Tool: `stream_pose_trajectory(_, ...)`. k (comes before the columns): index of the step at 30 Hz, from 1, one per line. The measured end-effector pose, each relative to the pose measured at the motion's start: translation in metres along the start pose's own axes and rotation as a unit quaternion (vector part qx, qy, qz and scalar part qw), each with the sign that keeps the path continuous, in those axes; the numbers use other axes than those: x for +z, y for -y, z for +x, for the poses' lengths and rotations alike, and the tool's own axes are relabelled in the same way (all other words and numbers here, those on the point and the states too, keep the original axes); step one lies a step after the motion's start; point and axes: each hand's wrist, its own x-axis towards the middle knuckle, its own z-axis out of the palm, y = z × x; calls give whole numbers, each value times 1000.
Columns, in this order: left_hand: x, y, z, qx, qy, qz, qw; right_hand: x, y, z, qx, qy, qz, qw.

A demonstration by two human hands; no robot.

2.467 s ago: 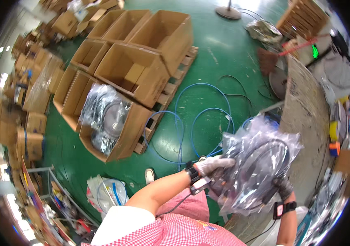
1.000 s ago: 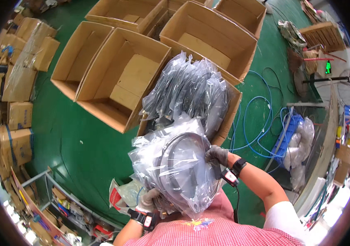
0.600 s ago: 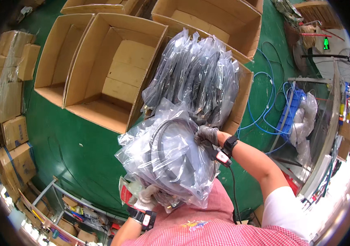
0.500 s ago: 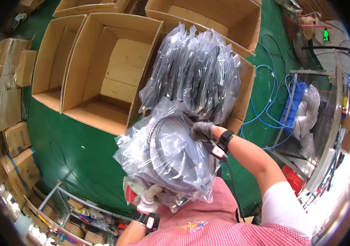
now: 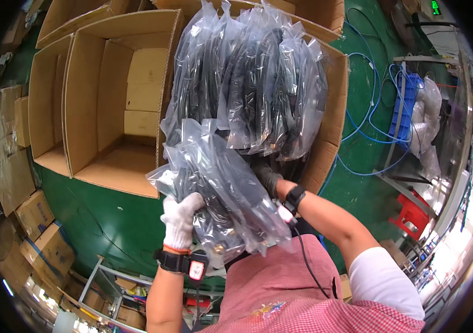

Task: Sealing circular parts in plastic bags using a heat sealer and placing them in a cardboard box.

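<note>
while the left hand [image 5: 181, 221] touches bagged cables [image 5: 225, 186], the right [image 5: 268, 178] is half-hidden.

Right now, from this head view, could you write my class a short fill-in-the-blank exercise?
The left hand wears a glove coloured ____.
The tilted bundle of clear plastic bags with dark contents is to the ____ of that hand.
The brown, open-topped box beyond the bundle is made of ____.
The smooth floor is coloured ____.

Missing words: white; right; cardboard; green.
</note>
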Motion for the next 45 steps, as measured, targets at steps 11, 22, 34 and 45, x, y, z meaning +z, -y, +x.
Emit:
stream_pose_trajectory(11,-5,18,59,109,-20,199,974,39,-60,29,-67,10,-100,993)
stream_pose_trajectory(22,6,71,30,416,-136,395,808,42,-67,5,6,19,-69,997)
stream_pose_trajectory(34,37,-19,-23,495,-122,478,715,-59,-68,-35,-32,-174,-152,972)
stream_pose_trajectory(45,198,-81,28,281,-45,409,867,-136,44,1,-45,-377,31,925)
